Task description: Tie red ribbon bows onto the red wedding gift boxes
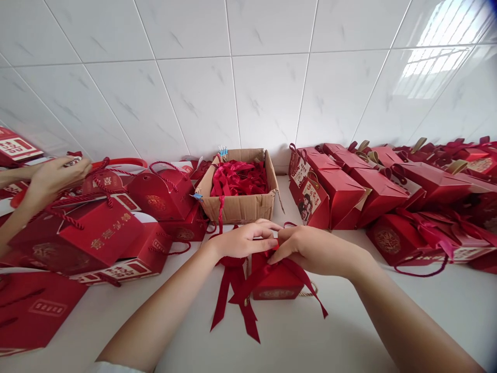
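Note:
A small red gift box (277, 287) rests on the white table in front of me, with red ribbon (254, 280) on its top and long tails hanging over its front and left. My left hand (246, 240) is at the upper left of the box, its thumb and fingers closed on the ribbon near the top. From the right, my right hand (310, 248) pinches the same ribbon above the box. The fingertips of both hands meet closely there. A twisted cord handle (309, 290) shows at the box's right side.
Behind the hands stands a cardboard box (240, 207) of red ribbons. Red gift boxes (341, 191) line the right side; more red boxes (112, 233) are stacked left. Another person's hands (58, 178) hold something small at far left. A tiled wall (267, 98) rises behind.

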Action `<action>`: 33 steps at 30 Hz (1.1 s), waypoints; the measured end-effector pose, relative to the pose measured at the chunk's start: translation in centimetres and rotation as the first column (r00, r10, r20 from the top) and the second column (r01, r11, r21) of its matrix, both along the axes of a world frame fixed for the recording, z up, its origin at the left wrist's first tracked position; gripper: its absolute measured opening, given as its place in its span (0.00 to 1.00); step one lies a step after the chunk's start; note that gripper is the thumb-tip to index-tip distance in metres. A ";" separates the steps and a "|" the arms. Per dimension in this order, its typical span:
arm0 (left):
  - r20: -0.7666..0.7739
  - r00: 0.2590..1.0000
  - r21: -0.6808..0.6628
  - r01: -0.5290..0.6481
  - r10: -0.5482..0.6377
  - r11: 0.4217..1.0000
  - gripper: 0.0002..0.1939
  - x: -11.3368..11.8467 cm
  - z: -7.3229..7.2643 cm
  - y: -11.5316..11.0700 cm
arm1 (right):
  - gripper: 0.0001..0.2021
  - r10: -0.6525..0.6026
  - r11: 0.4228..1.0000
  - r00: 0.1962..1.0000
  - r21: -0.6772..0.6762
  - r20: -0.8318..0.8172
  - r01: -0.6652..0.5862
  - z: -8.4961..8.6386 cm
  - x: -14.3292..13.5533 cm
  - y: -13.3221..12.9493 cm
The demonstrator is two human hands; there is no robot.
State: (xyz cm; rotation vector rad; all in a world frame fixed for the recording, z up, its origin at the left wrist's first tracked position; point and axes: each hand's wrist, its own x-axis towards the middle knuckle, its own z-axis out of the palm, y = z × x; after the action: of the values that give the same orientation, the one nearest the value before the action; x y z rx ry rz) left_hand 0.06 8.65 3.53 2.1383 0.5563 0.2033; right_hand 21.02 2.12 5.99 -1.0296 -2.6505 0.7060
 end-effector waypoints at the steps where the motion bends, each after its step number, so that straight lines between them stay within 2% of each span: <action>1: -0.026 1.000 -0.005 -0.004 0.003 1.000 0.19 0.0 -0.1 0.1 | 0.25 0.001 1.000 1.000 0.001 0.002 -0.001 0.0 0.0 0.0; 5: -0.076 0.997 0.006 -0.004 0.004 1.000 0.17 -0.4 0.0 0.3 | 0.25 -0.012 1.000 0.999 -0.003 0.037 0.013 0.2 0.1 -0.1; 9: -0.103 0.992 0.041 0.074 -0.069 0.996 0.16 -0.8 0.5 0.4 | 0.26 0.006 1.000 1.000 -0.014 0.023 -0.006 0.3 0.2 -0.2; 13: -0.054 0.997 0.046 0.050 -0.047 0.998 0.14 -0.9 0.3 0.4 | 0.27 0.032 0.999 0.999 -0.013 -0.014 -0.033 0.3 0.2 -0.2; 19: 0.062 0.997 0.000 0.052 -0.052 0.999 0.10 -0.8 0.2 0.4 | 0.25 0.022 1.000 1.000 -0.010 -0.018 -0.023 0.2 0.1 -0.2; 24: 0.056 0.998 -0.100 0.012 -0.007 0.995 0.16 -0.7 0.1 0.2 | 0.26 0.022 1.000 1.000 -0.019 -0.020 -0.022 0.1 0.2 0.0; 27: 0.065 0.998 -0.046 0.022 -0.019 0.999 0.16 -0.5 0.1 0.1 | 0.27 0.025 0.999 0.999 -0.025 -0.021 -0.025 0.2 0.2 -0.1; 30: 0.119 0.993 0.052 0.015 -0.021 0.999 0.12 -0.3 0.3 0.0 | 0.27 0.026 0.999 0.999 -0.038 -0.022 -0.027 0.3 0.2 -0.1; 33: 0.139 0.990 0.089 0.007 -0.020 0.996 0.10 -0.2 0.4 0.0 | 0.27 0.028 0.999 1.000 -0.045 -0.013 -0.028 0.4 0.1 -0.2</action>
State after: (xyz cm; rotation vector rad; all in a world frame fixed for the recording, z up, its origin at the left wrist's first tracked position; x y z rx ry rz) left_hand -0.15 8.66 3.91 2.1919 0.4586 0.3735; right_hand 21.13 1.97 6.41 -0.9980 -2.6544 0.7791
